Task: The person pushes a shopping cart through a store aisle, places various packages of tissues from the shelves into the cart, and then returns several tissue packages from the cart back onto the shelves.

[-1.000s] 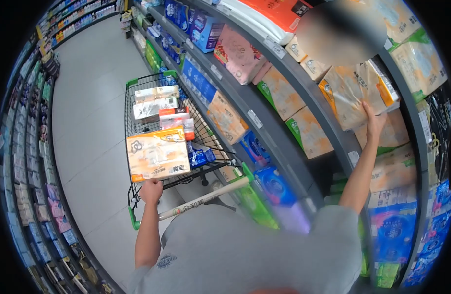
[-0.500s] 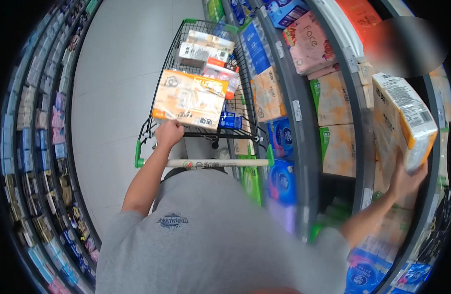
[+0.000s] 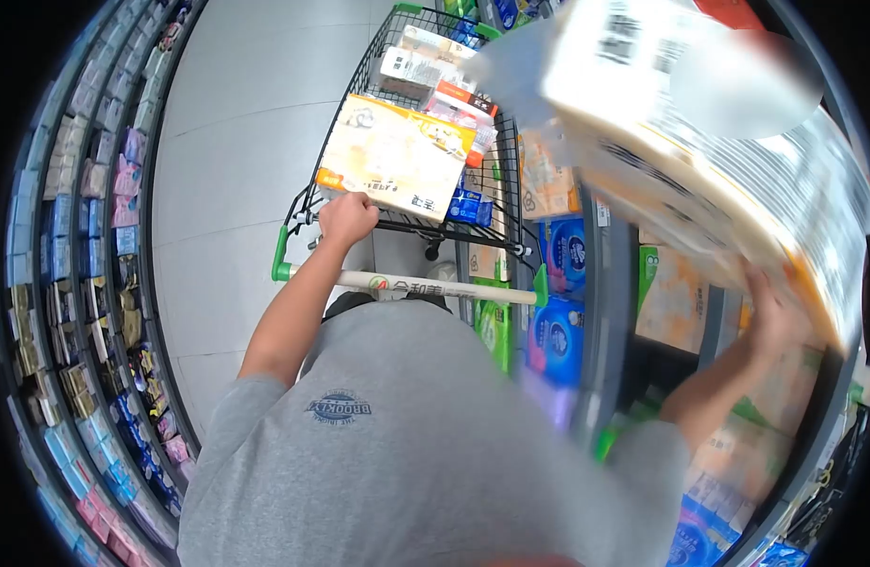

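My left hand (image 3: 348,219) is closed in a fist at the near edge of the shopping cart (image 3: 402,228), against the lower edge of an orange-and-cream tissue pack (image 3: 395,156) on top of the load. What its fingers hold is hidden. At the right, my right hand (image 3: 777,304) grips a large tissue pack (image 3: 643,175) from below, raised and tilted in front of the shelves. This pack is smeared by motion and partly covered by a blurred patch. Under it, the hand's fingers are partly hidden.
White boxes (image 3: 418,71), a red-and-white pack (image 3: 465,111) and a blue pack (image 3: 468,206) lie in the cart. Its handle (image 3: 430,287) is near my body. Shelves of tissue packs (image 3: 558,250) line the right side. Across the tiled floor (image 3: 237,189) are stocked shelves (image 3: 85,274).
My right hand has lifted the large tissue pack up and left, away from the shelf, and it looks bigger now. My left hand stays closed at the cart edge, while the view has shifted.
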A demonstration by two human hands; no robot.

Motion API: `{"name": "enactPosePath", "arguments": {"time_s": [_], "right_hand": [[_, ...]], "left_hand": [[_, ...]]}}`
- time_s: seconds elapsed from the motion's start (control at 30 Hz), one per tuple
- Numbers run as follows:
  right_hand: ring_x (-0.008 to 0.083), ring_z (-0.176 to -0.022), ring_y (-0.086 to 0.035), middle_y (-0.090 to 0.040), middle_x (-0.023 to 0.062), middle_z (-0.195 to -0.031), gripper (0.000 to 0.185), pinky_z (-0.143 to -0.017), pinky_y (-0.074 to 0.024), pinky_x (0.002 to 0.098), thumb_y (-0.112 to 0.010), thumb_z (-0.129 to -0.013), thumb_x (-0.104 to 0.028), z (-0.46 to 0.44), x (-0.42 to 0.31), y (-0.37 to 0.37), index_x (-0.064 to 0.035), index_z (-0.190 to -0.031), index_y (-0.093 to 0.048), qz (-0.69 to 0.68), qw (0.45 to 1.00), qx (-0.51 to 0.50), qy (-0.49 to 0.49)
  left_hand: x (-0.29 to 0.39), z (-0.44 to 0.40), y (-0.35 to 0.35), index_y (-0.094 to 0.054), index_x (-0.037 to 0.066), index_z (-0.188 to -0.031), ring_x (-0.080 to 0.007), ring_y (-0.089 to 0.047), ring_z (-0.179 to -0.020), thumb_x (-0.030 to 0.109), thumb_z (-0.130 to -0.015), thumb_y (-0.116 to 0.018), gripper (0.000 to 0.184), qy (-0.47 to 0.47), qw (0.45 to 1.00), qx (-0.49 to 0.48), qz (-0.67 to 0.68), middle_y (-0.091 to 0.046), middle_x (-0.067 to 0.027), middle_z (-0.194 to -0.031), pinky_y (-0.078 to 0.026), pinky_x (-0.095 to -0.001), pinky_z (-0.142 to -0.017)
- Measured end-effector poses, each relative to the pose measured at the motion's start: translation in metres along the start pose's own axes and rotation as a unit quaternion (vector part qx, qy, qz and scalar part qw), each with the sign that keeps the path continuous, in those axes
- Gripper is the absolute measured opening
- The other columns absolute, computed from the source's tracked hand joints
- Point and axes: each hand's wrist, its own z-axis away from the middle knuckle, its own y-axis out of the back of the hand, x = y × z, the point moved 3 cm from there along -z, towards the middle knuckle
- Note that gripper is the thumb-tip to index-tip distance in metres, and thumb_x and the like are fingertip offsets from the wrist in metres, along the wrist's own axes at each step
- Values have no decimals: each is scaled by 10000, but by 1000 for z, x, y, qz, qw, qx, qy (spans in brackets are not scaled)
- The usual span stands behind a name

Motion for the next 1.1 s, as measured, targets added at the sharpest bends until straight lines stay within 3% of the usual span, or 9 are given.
{"name": "enactPosePath", "arguments": {"time_s": [0.1,0.27,0.37,0.47,0.6,0.73,0.93,1.07,1.1], "right_hand": [[180,-865,-615,-632,102,-1027,564,-783,-505,310,-853,-576,-48,-17,-57,-88,30,-1064,-580,-33,994,-76,76],[184,-831,-626,-654,142,-965,651,-732,-516,306,-879,-567,-226,-11,-14,-202,35,-1071,-559,-67,984,-123,-106],[294,-872,-646,-650,218,-993,739,-788,-499,372,-857,-535,-384,8,56,-257,58,-1047,-559,41,971,-104,-210],[341,-945,-627,-632,226,-1017,753,-838,-481,409,-834,-569,-417,27,59,-274,38,-1077,-515,127,940,-131,-289],[399,-1014,-586,-555,251,-1134,849,-854,-478,472,-766,-647,-516,61,89,-310,42,-1182,-414,251,900,-226,-275],[427,-1042,-560,-519,297,-1166,885,-877,-464,475,-673,-743,-525,90,98,-333,74,-1299,-335,218,908,-276,-227],[434,-1204,-444,-394,291,-1349,924,-969,-403,449,-638,-807,-467,129,114,-328,84,-1406,-202,148,961,-217,-81],[419,-1201,-460,-414,272,-1358,856,-966,-402,434,-607,-844,-438,166,120,-313,52,-1418,-206,58,968,-196,-143],[411,-1184,-479,-443,270,-1333,807,-958,-405,428,-584,-862,-437,178,118,-308,29,-1417,-230,13,956,-205,-211]], "left_hand": [[2,1,2,-725,137,-815,-308,-663,-778,255,-725,-550,230,1,1000,3,1,-691,-127,-811,-514,-410,-708],[0,1,0,-725,128,-828,-303,-663,-779,250,-733,-548,235,-7,1000,11,-3,-690,-127,-814,-516,-403,-706],[1,2,2,-725,125,-828,-303,-662,-777,249,-736,-550,234,-5,1000,8,0,-689,-128,-814,-515,-407,-706],[1,3,2,-726,124,-825,-305,-661,-775,247,-737,-553,229,-14,1000,15,8,-688,-127,-814,-514,-411,-706],[1,1,2,-725,125,-830,-302,-660,-776,240,-737,-559,222,-5,1000,8,-1,-689,-125,-819,-512,-414,-707],[3,3,4,-723,126,-837,-296,-661,-788,236,-734,-561,221,-2,1000,2,-1,-689,-121,-832,-512,-408,-706],[0,-1,-2,-723,148,-800,-294,-662,-743,258,-715,-557,217,-3,1000,22,-12,-686,-120,-773,-512,-400,-680],[1,0,-1,-721,145,-796,-300,-661,-740,261,-714,-554,220,-8,1000,27,-13,-684,-128,-772,-511,-400,-680],[1,0,-1,-720,144,-795,-302,-660,-743,261,-713,-554,219,-5,1000,21,-8,-683,-130,-770,-510,-400,-682]]}}
